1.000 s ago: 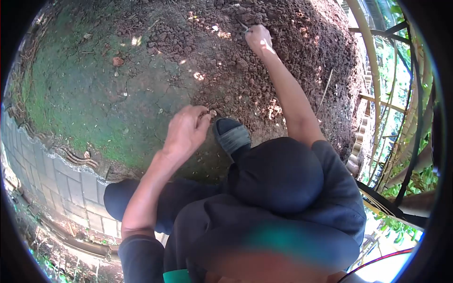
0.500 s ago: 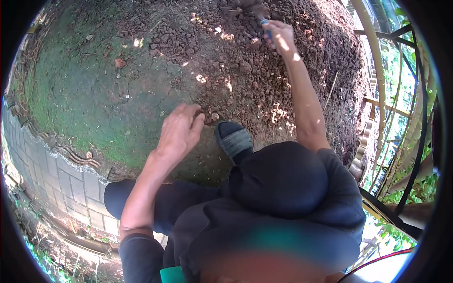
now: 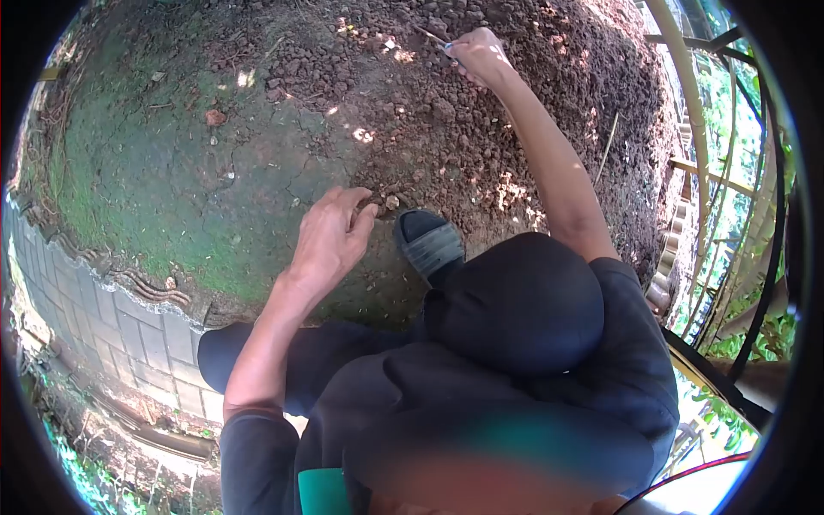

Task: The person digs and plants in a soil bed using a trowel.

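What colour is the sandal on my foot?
The sandal is dark grey with a lighter grey strap, clearest in the head view.

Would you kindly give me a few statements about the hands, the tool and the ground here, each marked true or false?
1. The right hand grips a slim tool. True.
2. The left hand is wrapped around a second tool. False: no tool shows in it, and its thumb and fingers are apart.
3. The reddish lump lies on the ground away from both hands. True.
4. The sandal is on the grey paving. False: it is on the soil, and the paving lies off to the left.
5. Both forearms are covered by long sleeves. False: both forearms are bare.
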Demonstrator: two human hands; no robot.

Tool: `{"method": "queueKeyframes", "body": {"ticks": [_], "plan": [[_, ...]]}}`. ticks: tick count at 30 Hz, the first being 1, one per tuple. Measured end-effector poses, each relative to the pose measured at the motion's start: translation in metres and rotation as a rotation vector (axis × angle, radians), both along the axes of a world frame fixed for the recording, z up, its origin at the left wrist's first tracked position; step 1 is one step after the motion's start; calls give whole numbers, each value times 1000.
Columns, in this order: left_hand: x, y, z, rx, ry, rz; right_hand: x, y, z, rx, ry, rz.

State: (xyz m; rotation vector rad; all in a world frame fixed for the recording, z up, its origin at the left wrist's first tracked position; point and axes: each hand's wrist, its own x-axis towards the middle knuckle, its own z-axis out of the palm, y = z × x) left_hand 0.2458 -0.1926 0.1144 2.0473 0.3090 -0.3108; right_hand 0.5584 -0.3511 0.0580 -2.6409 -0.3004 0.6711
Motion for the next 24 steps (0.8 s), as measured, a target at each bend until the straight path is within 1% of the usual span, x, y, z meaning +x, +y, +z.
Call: {"method": "queueKeyframes", "body": {"ticks": [1, 2, 3, 4, 5, 6, 7, 8, 9, 10, 11, 12, 14, 15, 17, 18, 19, 20, 22, 23, 24], "plan": [[5, -4, -1, -34, 11, -6, 10, 2, -21, -35, -84, 99], [18, -13, -13, -251, 58, 9, 11, 5, -34, -73, -166, 202], [41, -22, -26, -464, 96, 36, 1, 22, -36, -87, -215, 63], [68, -33, -26, -675, 181, 178, -13, 41, -32, -95, -268, -73], [102, -43, -28, -886, 251, 321, -21, 56, -13, -86, -229, -43], [134, -52, -37, -1035, 228, 423, -7, 53, -38, -14, -290, 11], [158, -63, -45, -1188, 216, 531, -4, 54, -43, -68, -222, -59], [177, -72, -54, -1288, 215, 605, 3, 63, -45, -109, -165, -119], [196, -75, -53, -1381, 194, 672, 13, 67, -56, -97, -214, -145], [204, -84, -54, -1347, 193, 751, 23, 65, -68, -86, -258, -174], [205, -90, -58, -1277, 137, 689, 35, 60, -76, 17, -284, -77], [200, -98, -62, -1208, 97, 620, 38, 64, -71, -6, -215, -9], [181, -101, -68, -1298, 268, 585, 58, 76, -85, -21, -164, -159], [167, -98, -66, -1338, 352, 559, 58, 72, -84, -6, -160, -154], [127, -88, -57, -1175, 323, 458, 59, 62, -81, 34, -155, -149], [105, -79, -49, -1068, 356, 421, 65, 51, -92, 33, -276, -153], [82, -69, -42, -961, 389, 384, 65, 43, -75, 284, -32, -342], [56, -60, -39, -925, 393, 371, 55, 30, -54, 528, 222, -532], [12, -44, -39, -860, 428, 353, 36, 5, -25, 690, 144, -509], [-4, -40, -45, -829, 456, 349, 44, -13, -33, 739, 114, -461], [-13, -39, -49, -824, 488, 343, 38, -23, -24, 831, 126, -524]]}}
